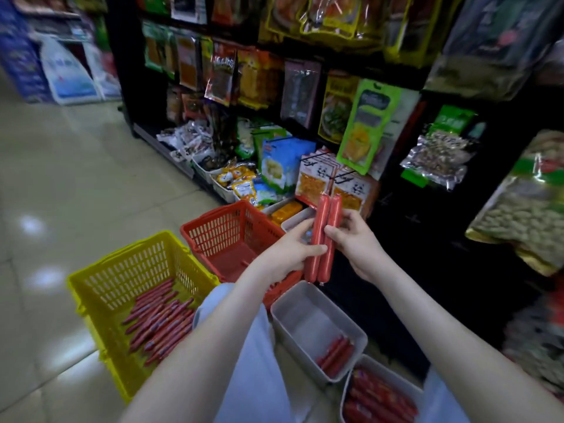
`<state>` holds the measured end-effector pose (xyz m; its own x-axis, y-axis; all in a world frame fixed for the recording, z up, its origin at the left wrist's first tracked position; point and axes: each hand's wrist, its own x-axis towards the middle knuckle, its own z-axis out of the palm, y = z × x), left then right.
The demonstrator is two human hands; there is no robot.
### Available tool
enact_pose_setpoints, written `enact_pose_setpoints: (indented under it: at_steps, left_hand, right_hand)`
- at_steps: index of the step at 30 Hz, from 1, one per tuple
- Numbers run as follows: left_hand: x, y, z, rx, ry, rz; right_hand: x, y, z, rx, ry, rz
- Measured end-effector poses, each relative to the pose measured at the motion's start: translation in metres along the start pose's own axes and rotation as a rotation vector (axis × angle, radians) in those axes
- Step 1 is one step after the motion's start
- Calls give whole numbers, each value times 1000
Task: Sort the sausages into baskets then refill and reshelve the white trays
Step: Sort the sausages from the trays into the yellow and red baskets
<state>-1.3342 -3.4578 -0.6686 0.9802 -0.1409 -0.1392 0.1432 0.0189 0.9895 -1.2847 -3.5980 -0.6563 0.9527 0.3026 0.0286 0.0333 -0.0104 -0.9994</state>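
Both hands hold a small bunch of long red sausages (324, 236) upright in front of the shelf. My left hand (290, 251) grips them from the left, my right hand (355, 239) from the right. Below to the left, a yellow basket (100, 279) holds several thin red sausages (161, 322). Behind it, the red basket (213, 227) looks almost bare inside. A white tray (293, 303) by my knee has a few sausages (335, 355) in its near corner. Another white tray (348, 389) at the bottom edge is filled with sausages (378, 401).
A dark shelf unit (412, 227) hung with snack packets (366, 123) rises on the right. White bins of packets (238, 181) line its bottom shelf. My knees in light trousers (253, 346) sit between the baskets and trays. Tiled floor (76, 178) spreads to the left.
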Motion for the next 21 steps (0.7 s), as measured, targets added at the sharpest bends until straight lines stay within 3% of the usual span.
enact_pose_setpoints:
  at_steps: [5, 7, 9, 11, 13, 15, 18, 21]
  left_hand:
    - [10, 4, 11, 71, -13, 81]
    - [17, 3, 9, 90, -17, 80]
    - [26, 1, 4, 106, -27, 54]
    - [35, -2, -1, 146, -19, 15]
    - [46, -5, -4, 183, -7, -17]
    - [63, -10, -6, 205, -37, -54]
    - [91, -21, -3, 199, -108, -133]
    - [123, -42, 1, 234, -130, -178]
  right_hand:
    - [-1, -10, -17, -141, -44, -24]
    - [4, -15, -26, -485, -144, -113]
    - [12, -19, -39, -981, -204, -236]
    - [24, -16, -51, -1441, -287, -558]
    - [35, -6, -59, -1704, -433, -793]
    - [46, 12, -63, -1793, -437, -886]
    - [69, 48, -66, -1809, -297, -1043]
    - [96, 91, -73, -1780, -225, -986]
